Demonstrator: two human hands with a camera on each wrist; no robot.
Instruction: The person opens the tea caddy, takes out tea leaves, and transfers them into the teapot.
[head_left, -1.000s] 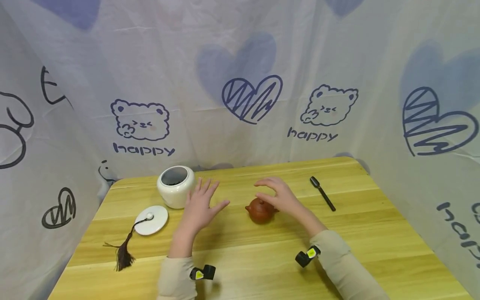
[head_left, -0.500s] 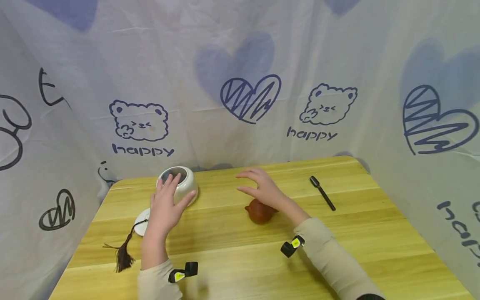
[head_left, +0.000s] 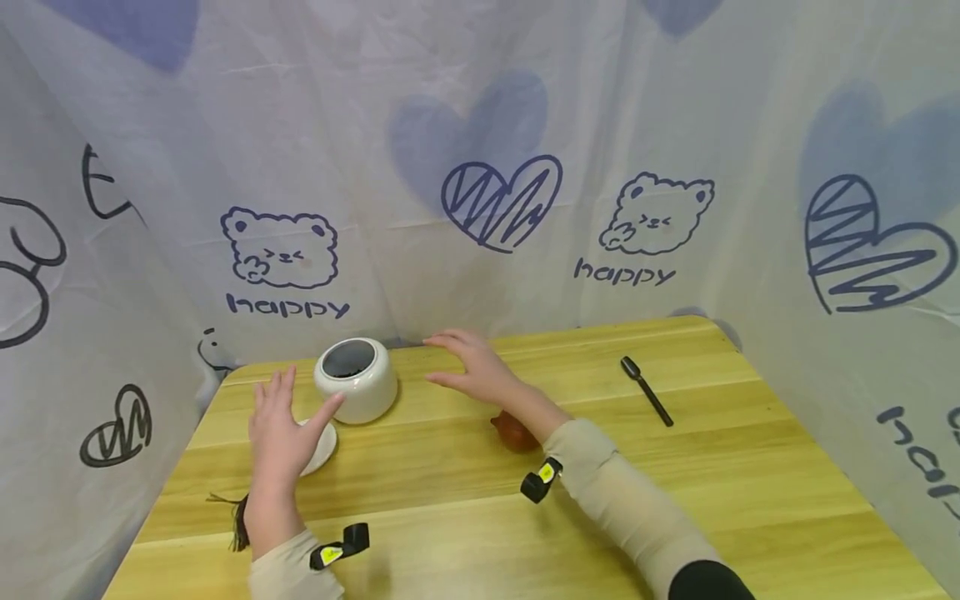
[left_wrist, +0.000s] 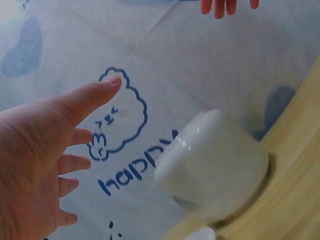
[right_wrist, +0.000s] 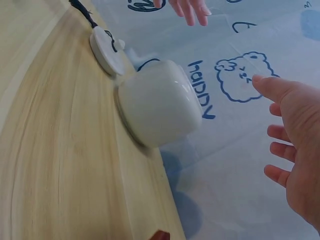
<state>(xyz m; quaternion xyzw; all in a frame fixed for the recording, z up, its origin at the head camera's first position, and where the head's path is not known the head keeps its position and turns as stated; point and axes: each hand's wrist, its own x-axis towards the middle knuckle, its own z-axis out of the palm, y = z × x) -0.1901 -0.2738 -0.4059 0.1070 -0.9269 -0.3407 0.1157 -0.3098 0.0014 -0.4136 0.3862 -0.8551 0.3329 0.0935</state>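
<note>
At the back left of the table, a white ceramic jar [head_left: 363, 400] stands with its mouth uncovered. My left hand [head_left: 281, 437], fingers spread, is raised left of the jar and holds nothing. It partly covers the white lid [head_left: 322, 450] and its dark tassel [head_left: 240, 525] in the head view. To the jar's right my right hand [head_left: 476, 367] is raised with fingers and thumb apart, also holding nothing. In the left wrist view the jar [left_wrist: 215, 165] is apart from my thumb. Under my right forearm shows a small reddish-brown clay teapot [head_left: 513, 432], partly hidden.
A black scoop [head_left: 647, 392] lies on the right part of the wooden table [head_left: 712, 483]. A white curtain [head_left: 390, 100] printed with hearts and bears hangs behind and beside the table.
My left hand has moved left, past the front of the jar, to its left side. My right hand has moved left from over the teapot toward the jar. The objects have stayed put.
</note>
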